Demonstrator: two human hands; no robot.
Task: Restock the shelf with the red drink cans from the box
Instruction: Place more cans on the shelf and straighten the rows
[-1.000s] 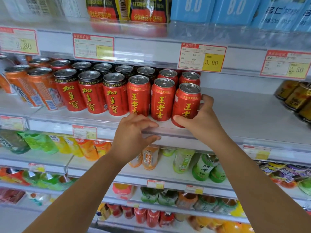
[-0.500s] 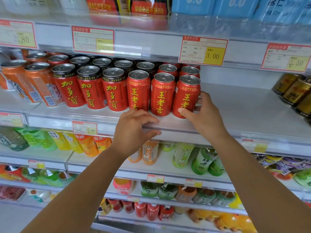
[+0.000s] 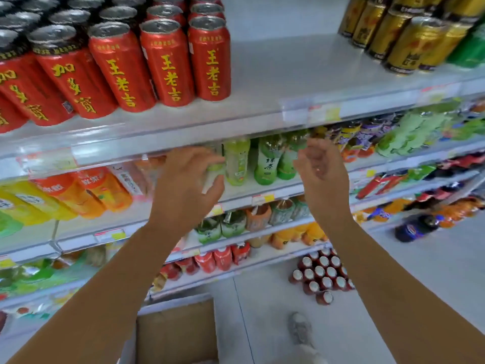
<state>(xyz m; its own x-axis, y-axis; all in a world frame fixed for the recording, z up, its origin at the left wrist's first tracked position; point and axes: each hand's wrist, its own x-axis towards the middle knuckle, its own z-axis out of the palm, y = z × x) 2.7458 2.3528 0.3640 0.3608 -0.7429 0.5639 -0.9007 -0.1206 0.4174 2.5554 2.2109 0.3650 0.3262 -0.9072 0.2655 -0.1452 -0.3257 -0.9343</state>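
Note:
Red drink cans (image 3: 168,61) with yellow characters stand in rows on the white shelf (image 3: 275,82) at the upper left. The rightmost red can (image 3: 210,59) stands at the end of the front row, with bare shelf to its right. My left hand (image 3: 187,185) hangs below the shelf's front edge, fingers apart and curled, holding nothing. My right hand (image 3: 324,177) is beside it to the right, also empty with loosely bent fingers. A brown cardboard box (image 3: 178,334) sits on the floor at the bottom, its inside hidden from here.
Gold cans (image 3: 409,35) stand at the shelf's right end. Lower shelves hold green tea bottles (image 3: 265,161) and orange drinks. A pack of red bottles (image 3: 321,274) and a dark bottle (image 3: 416,227) lie on the grey floor. My shoe (image 3: 300,329) is near the box.
My right hand let go of the rightmost red can and both hands dropped below the shelf edge. The view has tilted down and right, showing the floor and box.

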